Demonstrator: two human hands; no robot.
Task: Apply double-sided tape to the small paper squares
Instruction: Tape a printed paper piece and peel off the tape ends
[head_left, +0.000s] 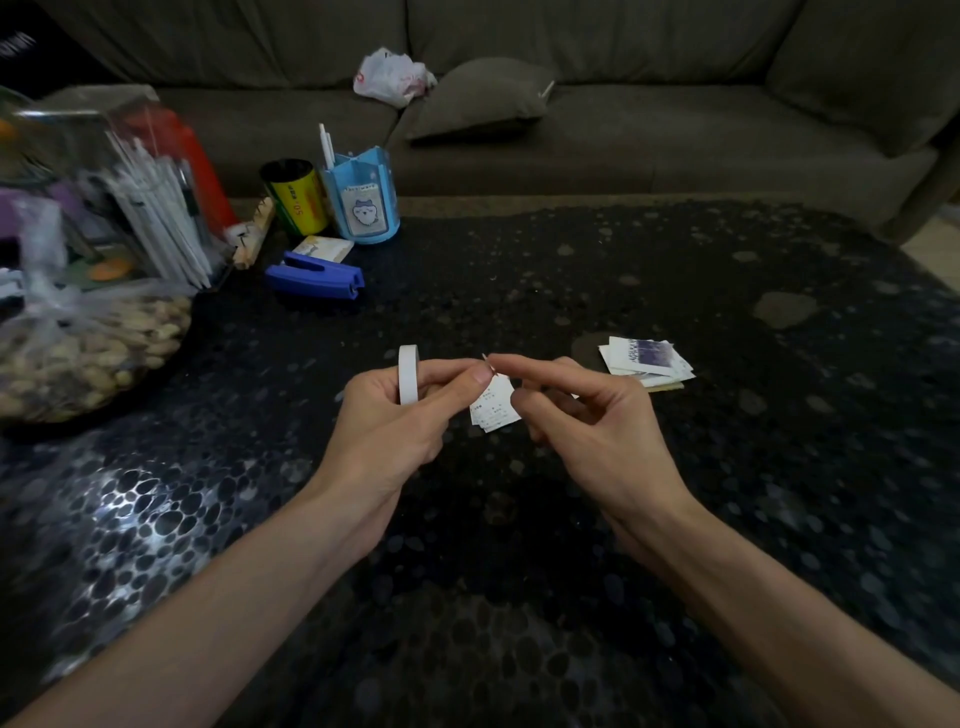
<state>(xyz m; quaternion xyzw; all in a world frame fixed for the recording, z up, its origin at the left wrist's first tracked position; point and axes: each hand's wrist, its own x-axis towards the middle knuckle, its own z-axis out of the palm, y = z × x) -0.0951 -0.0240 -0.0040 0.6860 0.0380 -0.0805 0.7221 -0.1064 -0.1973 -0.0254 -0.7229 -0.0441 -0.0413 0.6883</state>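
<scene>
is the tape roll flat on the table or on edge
On edge, off the table: the tape roll stands upright in the left hand, its white band facing the camera.

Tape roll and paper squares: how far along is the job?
Done: no taped square visible. In hand: the left hand grips the tape roll; the right hand touches the tape end above some paper squares. Left: those, plus the pile beside.
</scene>
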